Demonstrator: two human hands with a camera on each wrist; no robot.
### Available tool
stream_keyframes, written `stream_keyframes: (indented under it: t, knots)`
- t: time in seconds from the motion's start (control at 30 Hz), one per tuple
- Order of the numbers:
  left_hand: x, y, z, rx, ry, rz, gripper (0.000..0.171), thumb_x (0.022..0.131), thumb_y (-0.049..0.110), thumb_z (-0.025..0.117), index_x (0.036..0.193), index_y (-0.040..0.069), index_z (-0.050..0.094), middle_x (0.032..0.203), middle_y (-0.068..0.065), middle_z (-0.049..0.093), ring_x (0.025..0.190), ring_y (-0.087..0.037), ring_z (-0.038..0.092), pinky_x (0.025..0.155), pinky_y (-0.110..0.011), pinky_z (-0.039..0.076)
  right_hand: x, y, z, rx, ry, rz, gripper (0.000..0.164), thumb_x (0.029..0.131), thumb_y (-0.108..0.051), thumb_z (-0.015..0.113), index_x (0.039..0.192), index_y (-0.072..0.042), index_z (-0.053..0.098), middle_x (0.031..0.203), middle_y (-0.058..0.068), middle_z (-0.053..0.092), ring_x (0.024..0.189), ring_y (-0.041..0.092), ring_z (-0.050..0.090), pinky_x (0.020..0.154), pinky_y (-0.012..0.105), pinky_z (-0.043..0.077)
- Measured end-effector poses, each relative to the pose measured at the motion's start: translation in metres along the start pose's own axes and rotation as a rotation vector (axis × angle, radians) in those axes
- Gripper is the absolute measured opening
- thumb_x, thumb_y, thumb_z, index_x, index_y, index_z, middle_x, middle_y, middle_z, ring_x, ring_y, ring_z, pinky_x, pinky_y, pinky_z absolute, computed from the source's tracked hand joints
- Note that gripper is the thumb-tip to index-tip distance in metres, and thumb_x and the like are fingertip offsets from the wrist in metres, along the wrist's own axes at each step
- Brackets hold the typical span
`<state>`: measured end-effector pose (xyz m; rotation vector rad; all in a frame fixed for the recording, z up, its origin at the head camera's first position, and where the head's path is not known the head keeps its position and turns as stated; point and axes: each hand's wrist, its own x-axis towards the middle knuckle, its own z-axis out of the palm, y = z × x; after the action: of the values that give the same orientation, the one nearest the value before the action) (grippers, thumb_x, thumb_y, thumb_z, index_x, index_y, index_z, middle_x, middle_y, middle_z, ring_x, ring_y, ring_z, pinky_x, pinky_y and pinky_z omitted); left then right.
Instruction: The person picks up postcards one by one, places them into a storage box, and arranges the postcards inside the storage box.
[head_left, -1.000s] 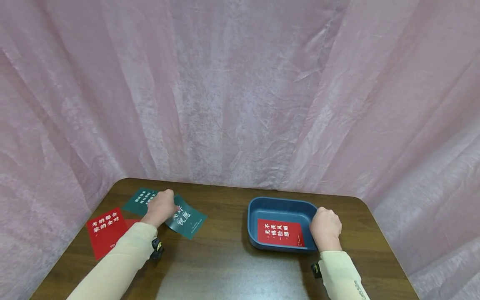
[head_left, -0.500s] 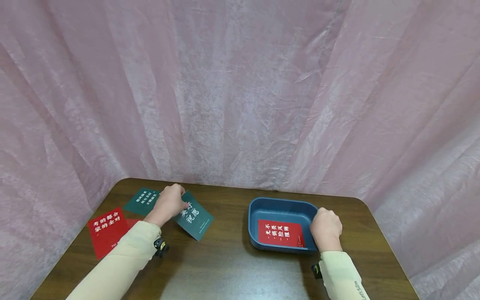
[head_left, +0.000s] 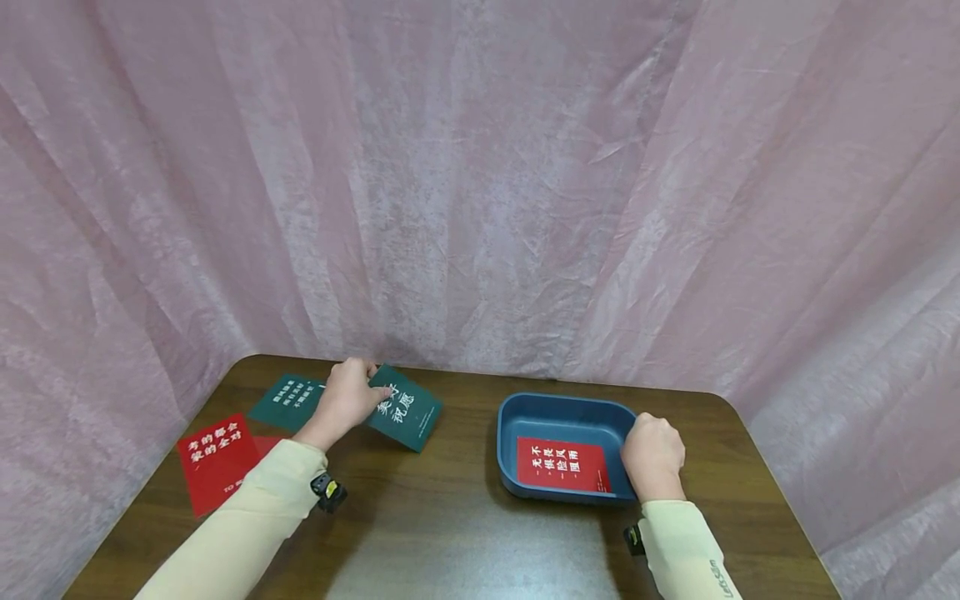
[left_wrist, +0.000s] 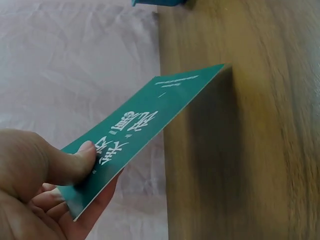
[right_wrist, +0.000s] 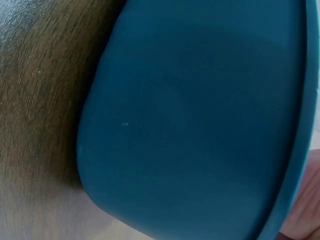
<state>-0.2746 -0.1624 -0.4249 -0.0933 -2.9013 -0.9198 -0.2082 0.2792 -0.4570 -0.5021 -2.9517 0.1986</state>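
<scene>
My left hand [head_left: 343, 404] pinches a green card [head_left: 411, 412] with white characters, thumb on its printed face and fingers behind. In the left wrist view the card [left_wrist: 140, 117] tilts above the wooden table, casting a shadow. My right hand [head_left: 652, 454] grips the right rim of a blue rectangular box [head_left: 562, 400]; its fingertips are hidden in the head view. The box's outer wall [right_wrist: 190, 120] fills most of the right wrist view. Flat inside the box lies a red card [head_left: 562, 465] with white characters.
Left of my left hand, another green card [head_left: 287, 402] and a red card [head_left: 217, 462] lie on the table [head_left: 420, 533]. A further red piece [head_left: 265, 445] shows partly between them and my sleeve. A pink curtain [head_left: 480, 183] hangs behind the table.
My left hand has lifted the green card off the table and moved it a little right and away from me. The right hand and the box have stayed in place.
</scene>
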Motion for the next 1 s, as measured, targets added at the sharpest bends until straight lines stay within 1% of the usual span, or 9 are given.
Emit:
stream_keyframes:
  t: [0.07, 0.17, 0.27, 0.4, 0.53, 0.63, 0.73, 0.9, 1.0]
  knots:
    - [0.0, 0.003, 0.0, -0.025, 0.022, -0.005, 0.034, 0.078, 0.025, 0.076, 0.075, 0.008, 0.047, 0.065, 0.0, 0.033, 0.056, -0.017, 0.037, 0.049, -0.028, 0.028, 0.0, 0.0, 0.0, 0.0, -0.001, -0.002, 0.021, 0.082, -0.008, 0.053, 0.085, 0.01, 0.063, 0.075, 0.032, 0.063, 0.053, 0.036, 0.058, 0.034, 0.044, 0.04]
    - [-0.001, 0.008, 0.001, -0.056, 0.056, -0.004, 0.042, 0.078, 0.026, 0.076, 0.071, 0.009, 0.039, 0.066, 0.0, 0.025, 0.052, -0.015, 0.03, 0.048, -0.028, 0.025, 0.0, 0.0, -0.001, 0.001, -0.002, 0.0, 0.021, 0.082, -0.008, 0.052, 0.085, 0.01, 0.063, 0.076, 0.032, 0.063, 0.054, 0.036, 0.058, 0.034, 0.044, 0.04]
    - [-0.003, 0.014, 0.001, -0.079, 0.106, 0.013, 0.049, 0.077, 0.026, 0.077, 0.067, 0.011, 0.032, 0.065, 0.001, 0.02, 0.05, -0.015, 0.026, 0.048, -0.028, 0.023, 0.0, 0.001, 0.0, -0.001, -0.005, 0.002, 0.021, 0.083, -0.008, 0.052, 0.086, 0.01, 0.063, 0.076, 0.032, 0.063, 0.054, 0.036, 0.058, 0.034, 0.043, 0.04]
    - [-0.006, 0.022, 0.0, -0.12, 0.177, 0.054, 0.045, 0.075, 0.025, 0.078, 0.066, 0.008, 0.037, 0.064, 0.002, 0.022, 0.05, -0.014, 0.026, 0.048, -0.028, 0.023, 0.0, 0.001, 0.0, -0.006, -0.002, 0.001, 0.021, 0.084, -0.008, 0.05, 0.084, 0.01, 0.062, 0.076, 0.032, 0.063, 0.055, 0.037, 0.059, 0.034, 0.044, 0.04]
    - [-0.01, 0.031, 0.0, -0.169, 0.234, 0.071, 0.045, 0.074, 0.025, 0.079, 0.065, 0.008, 0.038, 0.065, 0.002, 0.023, 0.049, -0.013, 0.026, 0.048, -0.028, 0.023, -0.002, 0.001, -0.001, -0.011, -0.002, -0.002, 0.021, 0.084, -0.007, 0.049, 0.084, 0.01, 0.062, 0.077, 0.033, 0.063, 0.056, 0.039, 0.06, 0.035, 0.046, 0.041]
    - [-0.012, 0.037, 0.0, -0.213, 0.252, 0.066, 0.043, 0.074, 0.025, 0.079, 0.066, 0.008, 0.04, 0.063, 0.002, 0.025, 0.048, -0.012, 0.026, 0.047, -0.028, 0.024, -0.002, 0.001, -0.002, -0.013, -0.004, -0.003, 0.021, 0.084, -0.007, 0.049, 0.085, 0.01, 0.062, 0.077, 0.033, 0.063, 0.057, 0.039, 0.06, 0.036, 0.046, 0.042]
    - [-0.012, 0.043, 0.001, -0.239, 0.257, 0.081, 0.039, 0.075, 0.024, 0.079, 0.068, 0.006, 0.046, 0.062, 0.002, 0.028, 0.047, -0.012, 0.027, 0.045, -0.027, 0.024, -0.003, 0.001, -0.002, -0.015, 0.001, -0.006, 0.021, 0.083, -0.006, 0.049, 0.084, 0.01, 0.062, 0.077, 0.033, 0.063, 0.057, 0.039, 0.06, 0.036, 0.047, 0.042]
    - [-0.013, 0.053, 0.005, -0.27, 0.244, 0.123, 0.032, 0.076, 0.024, 0.078, 0.071, 0.008, 0.051, 0.062, 0.002, 0.023, 0.046, -0.012, 0.022, 0.046, -0.026, 0.022, -0.002, 0.002, -0.002, -0.011, 0.004, -0.004, 0.021, 0.083, -0.006, 0.049, 0.084, 0.01, 0.063, 0.077, 0.033, 0.063, 0.058, 0.039, 0.06, 0.035, 0.047, 0.041]
    - [-0.015, 0.062, 0.006, -0.3, 0.238, 0.137, 0.025, 0.076, 0.024, 0.078, 0.078, 0.01, 0.058, 0.06, 0.002, 0.03, 0.045, -0.011, 0.021, 0.045, -0.026, 0.023, -0.002, 0.002, -0.003, -0.011, -0.006, -0.002, 0.021, 0.084, -0.006, 0.049, 0.085, 0.01, 0.063, 0.078, 0.033, 0.063, 0.058, 0.039, 0.061, 0.036, 0.047, 0.042]
